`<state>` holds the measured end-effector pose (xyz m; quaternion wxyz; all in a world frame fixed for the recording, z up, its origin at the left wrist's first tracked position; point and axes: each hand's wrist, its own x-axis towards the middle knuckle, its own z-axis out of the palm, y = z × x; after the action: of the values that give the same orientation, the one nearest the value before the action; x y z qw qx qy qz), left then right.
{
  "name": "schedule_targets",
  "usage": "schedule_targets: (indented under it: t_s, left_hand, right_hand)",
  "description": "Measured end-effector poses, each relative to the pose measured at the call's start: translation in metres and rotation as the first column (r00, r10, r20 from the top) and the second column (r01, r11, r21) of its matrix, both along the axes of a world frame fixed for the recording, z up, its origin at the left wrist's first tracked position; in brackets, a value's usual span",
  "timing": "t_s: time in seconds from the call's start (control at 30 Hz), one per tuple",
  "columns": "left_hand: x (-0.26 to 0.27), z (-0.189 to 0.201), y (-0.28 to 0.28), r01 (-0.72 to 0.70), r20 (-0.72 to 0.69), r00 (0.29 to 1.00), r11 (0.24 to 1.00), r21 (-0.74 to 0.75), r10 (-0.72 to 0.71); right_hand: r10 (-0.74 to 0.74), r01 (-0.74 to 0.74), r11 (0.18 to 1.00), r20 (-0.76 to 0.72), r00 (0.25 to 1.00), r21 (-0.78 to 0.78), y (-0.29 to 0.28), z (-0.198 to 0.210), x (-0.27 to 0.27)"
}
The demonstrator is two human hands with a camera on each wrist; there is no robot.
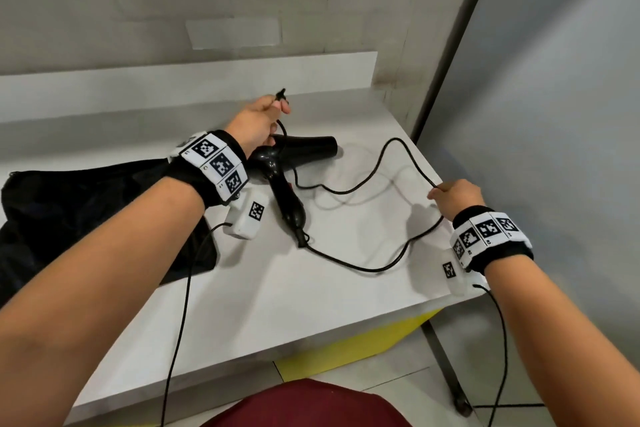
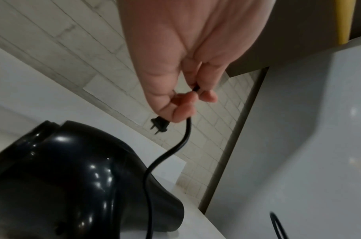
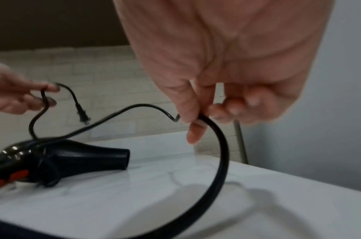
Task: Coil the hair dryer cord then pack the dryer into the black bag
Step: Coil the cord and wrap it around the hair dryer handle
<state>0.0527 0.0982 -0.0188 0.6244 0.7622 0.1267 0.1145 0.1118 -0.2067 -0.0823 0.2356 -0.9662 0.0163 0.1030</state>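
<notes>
A glossy black hair dryer lies on the white table, nozzle pointing right. Its black cord runs from the handle end in loose loops across the table. Above the dryer's back, my left hand pinches the cord just behind the plug, which sticks out past my fingers. At the table's right edge my right hand pinches the middle of the cord between thumb and forefinger, lifted off the table. The black bag lies flat at the left, partly under my left forearm.
A raised white ledge and a tiled wall stand behind the table. A grey panel with a metal post stands close on the right. The table's right corner is under my right wrist. Sensor cables hang from both wrists.
</notes>
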Motion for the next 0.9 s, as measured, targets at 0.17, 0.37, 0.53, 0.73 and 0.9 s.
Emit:
schedule_targets:
  t_s: [0.17,0.37,0.53,0.73,0.9]
  left_hand:
    - [0.01,0.003,-0.007,0.073,0.092,0.994,0.983,-0.169,-0.058]
    - [0.021,-0.027,-0.028,0.106,-0.152,0.981,0.987,-0.122,-0.124]
    - [0.019,-0.045,-0.028,0.042,-0.345,0.936,0.997,-0.066,-0.062]
    - [0.0,-0.046,-0.031,0.035,-0.315,0.947,0.956,0.293,0.061]
    - [-0.056,-0.05,-0.049,0.648,-0.524,0.756,0.556,0.52,-0.392]
  right_hand:
    - [-0.143,0.13,0.983,-0.088,0.986,-0.133,-0.012,-0.01,0.001]
    - [-0.199,0.179,0.973,-0.134,0.971,-0.149,-0.013,-0.009,-0.007]
    - [-0.118,0.094,0.987,-0.186,0.976,-0.134,-0.011,-0.02,-0.006]
    - [-0.069,0.063,0.997,-0.184,0.98,-0.042,-0.01,-0.026,-0.013]
    - [-0.026,0.017,0.998,-0.175,0.984,-0.054,-0.01,-0.025,-0.015]
